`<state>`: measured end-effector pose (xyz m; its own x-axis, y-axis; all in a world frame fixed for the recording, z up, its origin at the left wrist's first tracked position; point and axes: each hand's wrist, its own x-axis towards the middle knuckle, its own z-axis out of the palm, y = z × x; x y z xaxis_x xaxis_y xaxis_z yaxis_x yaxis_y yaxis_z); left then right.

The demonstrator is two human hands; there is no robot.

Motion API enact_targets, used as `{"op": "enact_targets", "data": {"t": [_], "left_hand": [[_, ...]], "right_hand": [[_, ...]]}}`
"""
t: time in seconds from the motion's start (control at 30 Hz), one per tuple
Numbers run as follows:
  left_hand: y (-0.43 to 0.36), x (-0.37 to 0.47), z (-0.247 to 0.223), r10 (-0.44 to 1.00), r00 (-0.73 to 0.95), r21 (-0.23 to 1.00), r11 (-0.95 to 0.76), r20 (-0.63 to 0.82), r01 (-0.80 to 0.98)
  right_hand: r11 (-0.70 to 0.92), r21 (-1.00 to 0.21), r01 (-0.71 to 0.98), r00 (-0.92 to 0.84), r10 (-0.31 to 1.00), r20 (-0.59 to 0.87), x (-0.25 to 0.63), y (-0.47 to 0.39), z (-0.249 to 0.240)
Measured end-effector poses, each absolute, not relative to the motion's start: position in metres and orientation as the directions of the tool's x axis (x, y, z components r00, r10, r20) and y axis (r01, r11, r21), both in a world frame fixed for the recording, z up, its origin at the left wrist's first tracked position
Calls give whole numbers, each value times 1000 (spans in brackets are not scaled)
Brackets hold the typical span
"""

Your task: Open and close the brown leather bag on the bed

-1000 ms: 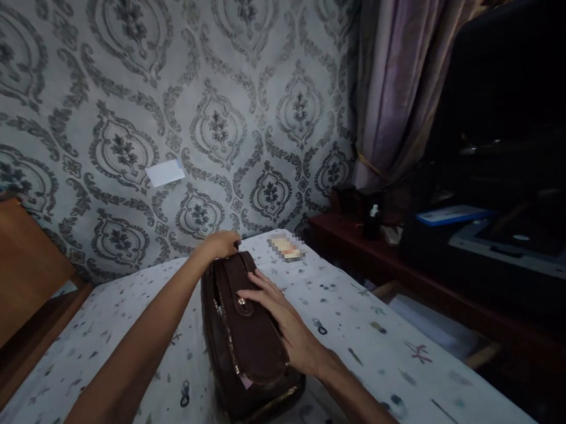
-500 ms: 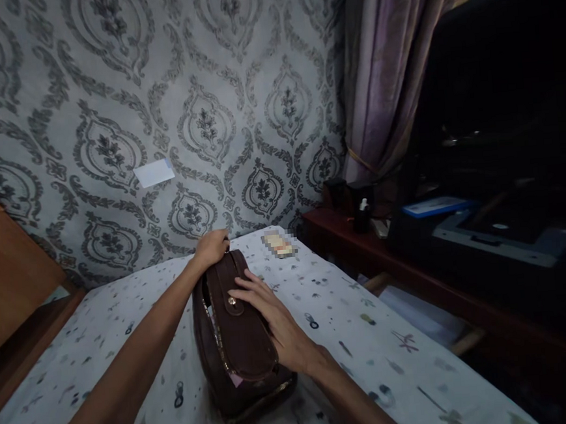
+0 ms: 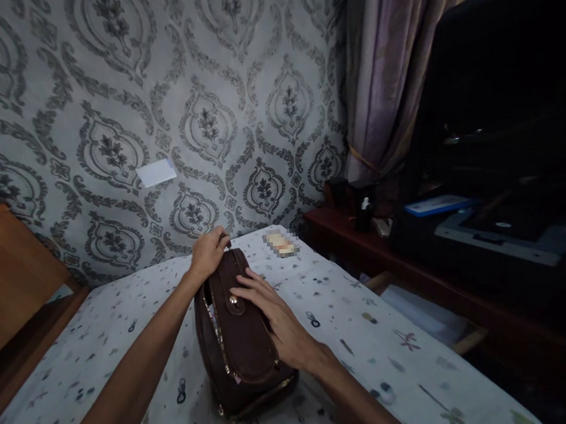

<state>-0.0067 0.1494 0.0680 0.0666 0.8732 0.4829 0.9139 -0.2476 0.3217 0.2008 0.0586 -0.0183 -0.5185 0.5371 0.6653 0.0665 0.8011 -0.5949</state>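
Observation:
A dark brown bag (image 3: 248, 345) lies on the patterned bed sheet (image 3: 368, 362), its far end pointing to the wall. Along its left side a zip gapes a little, and a bit of something pale shows inside. A round gold clasp (image 3: 234, 300) sits on the strap across the top. My left hand (image 3: 209, 250) is closed at the bag's far end, pinching a small dark tab there; the fingers partly hide it. Across the right side of the bag rests my right hand (image 3: 276, 314), fingers stretched out and spread near the clasp.
A blurred-out yellowish item (image 3: 281, 243) lies on the bed's far corner. On the right stand a dark red table (image 3: 328, 225), a small bottle (image 3: 364, 212) and a large black screen (image 3: 493, 91). A wooden panel (image 3: 14, 279) borders the left.
My left hand has risen slightly at the bag's far end, with the small tab pulled up. The gap by the near end of the zip looks narrower. My right hand stays in place.

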Motion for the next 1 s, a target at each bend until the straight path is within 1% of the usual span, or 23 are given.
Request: {"op": "enact_targets", "data": {"t": [0.13,0.23,0.33,0.43,0.5,0.6,0.77,0.87,1.0], "left_hand": [[136,-8,72,868,139,415,-363,478,834],[136,-14,75,877,169,499,-404,451,766],[143,-30,78,899,131,606,-384,419,697],[144,-51,75,925,39,701,-314,378,640],[141,-61,68,941,-12,742,-260,340,619],[137,-68,55,950,-66,770,-205,305,604],[146,-63,40,939,-165,780,-143,301,609],[152,-59,36,910,-235,784,-137,341,605],[148,-54,29,864,-309,812,-174,398,558]], "right_hand": [[796,-599,83,-514,549,659,200,59,-18],[795,-603,71,-504,550,666,199,59,-20],[789,-611,65,-492,557,668,199,60,-20],[785,-616,71,-482,567,667,199,59,-20],[784,-616,74,-479,570,668,199,58,-19],[787,-613,72,-478,567,671,199,58,-19],[792,-607,64,-482,557,676,199,59,-20],[796,-602,65,-481,553,680,199,59,-21],[797,-599,75,-486,554,676,199,60,-21]]}}
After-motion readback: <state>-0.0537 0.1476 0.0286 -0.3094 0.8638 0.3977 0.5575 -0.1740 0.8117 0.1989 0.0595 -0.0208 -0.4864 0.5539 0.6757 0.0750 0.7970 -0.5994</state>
